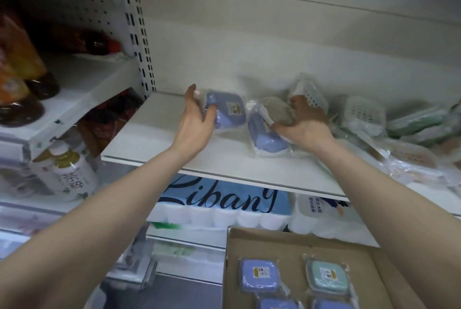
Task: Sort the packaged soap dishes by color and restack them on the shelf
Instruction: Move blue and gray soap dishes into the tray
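Note:
On the white shelf (174, 149) lies a blue packaged soap dish (228, 114), and my left hand (197, 119) grips its left side. My right hand (301, 124) is closed on a grey-brown packaged soap dish (277, 111), held above another blue packaged dish (264, 136). White dishes (309, 94) (361, 114), green ones (414, 121) and a beige one (409, 156) lie loosely to the right on the same shelf. A cardboard box (249, 238) below holds blue dishes (259, 276) and a green one (326, 276).
A slotted shelf upright (139, 34) stands at the left. Bottles (72, 174) and snack bags (17, 54) fill the neighbouring shelves. Paper tissue packs (219, 199) sit under the soap dish shelf.

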Motion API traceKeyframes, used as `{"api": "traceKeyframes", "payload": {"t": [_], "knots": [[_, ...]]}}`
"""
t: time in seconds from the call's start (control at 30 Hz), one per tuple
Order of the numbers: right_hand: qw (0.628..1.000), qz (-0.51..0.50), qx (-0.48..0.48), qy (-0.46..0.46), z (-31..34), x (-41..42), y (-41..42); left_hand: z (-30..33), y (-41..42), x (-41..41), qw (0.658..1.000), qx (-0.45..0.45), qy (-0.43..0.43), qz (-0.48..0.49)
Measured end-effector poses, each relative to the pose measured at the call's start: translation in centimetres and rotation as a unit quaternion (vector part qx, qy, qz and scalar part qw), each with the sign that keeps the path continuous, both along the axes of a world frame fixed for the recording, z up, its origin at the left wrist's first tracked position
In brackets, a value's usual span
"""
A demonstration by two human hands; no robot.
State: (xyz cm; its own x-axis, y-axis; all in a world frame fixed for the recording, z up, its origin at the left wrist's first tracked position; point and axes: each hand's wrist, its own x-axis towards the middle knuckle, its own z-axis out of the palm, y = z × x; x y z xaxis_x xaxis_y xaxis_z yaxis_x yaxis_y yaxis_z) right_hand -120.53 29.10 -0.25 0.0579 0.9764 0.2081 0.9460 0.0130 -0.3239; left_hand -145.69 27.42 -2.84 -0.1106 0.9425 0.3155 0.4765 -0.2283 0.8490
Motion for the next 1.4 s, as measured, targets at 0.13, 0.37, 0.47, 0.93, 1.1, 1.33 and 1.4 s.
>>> {"api": "traceKeyframes", "payload": {"t": [0.13, 0.37, 0.47, 0.93, 1.1, 1.33, 1.4], "knots": [[0.999, 0.042, 0.007, -0.005, 0.1, -0.3, -0.8, -0.9, -0.2, -0.9, 0.992, -0.072, -0.098, 0.03], [0.999, 0.039, -0.004, 0.036, -0.7, -0.5, -1.9, -2.6, -0.1, -1.2, 0.953, 0.022, 0.291, 0.082], [0.998, 0.031, 0.04, 0.032, -0.3, -0.8, -2.3, -3.2, 0.1, -0.4, 0.925, 0.02, 0.374, 0.063], [0.978, 0.114, 0.171, 0.019, 0.2, 6.2, -12.8, -1.2, -12.0, 3.6, 0.945, 0.07, 0.275, 0.16], [0.972, 0.141, 0.188, 0.015, -1.1, 12.6, -19.8, -4.0, -20.5, 9.4, 0.962, 0.081, 0.22, 0.142], [0.985, 0.113, 0.117, 0.052, -10.7, 22.3, -30.3, -14.3, -29.1, 16.6, 0.967, -0.006, 0.248, 0.054], [0.993, 0.087, 0.065, 0.036, -15.0, 25.3, -33.2, -17.4, -31.2, 18.3, 0.963, -0.053, 0.264, 0.021]]}}
